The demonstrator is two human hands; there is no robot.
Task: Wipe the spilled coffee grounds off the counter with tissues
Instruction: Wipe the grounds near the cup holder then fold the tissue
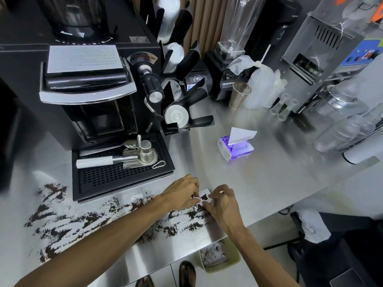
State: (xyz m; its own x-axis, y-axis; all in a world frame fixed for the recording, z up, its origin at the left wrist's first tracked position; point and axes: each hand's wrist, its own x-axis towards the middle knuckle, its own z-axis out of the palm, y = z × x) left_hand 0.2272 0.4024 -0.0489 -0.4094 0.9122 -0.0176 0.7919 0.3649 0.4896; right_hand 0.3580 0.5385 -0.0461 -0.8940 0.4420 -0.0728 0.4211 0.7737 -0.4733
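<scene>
Dark grounds (193, 214) streak steel counter (269, 172) beside crumpled white tissue (204, 192)

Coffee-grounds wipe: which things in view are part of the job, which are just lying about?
Job: left hand and right hand, both pinching the tissue; coffee grounds; counter; tissue pack; bin holding crumpled tissues.
Lying about: coffee machine, portafilter, blender, steel cup, stacked plastic cups.

espresso machine (89, 96) | portafilter (116, 159) on drip tray (124, 179) | blender (222, 79) | metal cup (238, 98) | bin (235, 255)
</scene>
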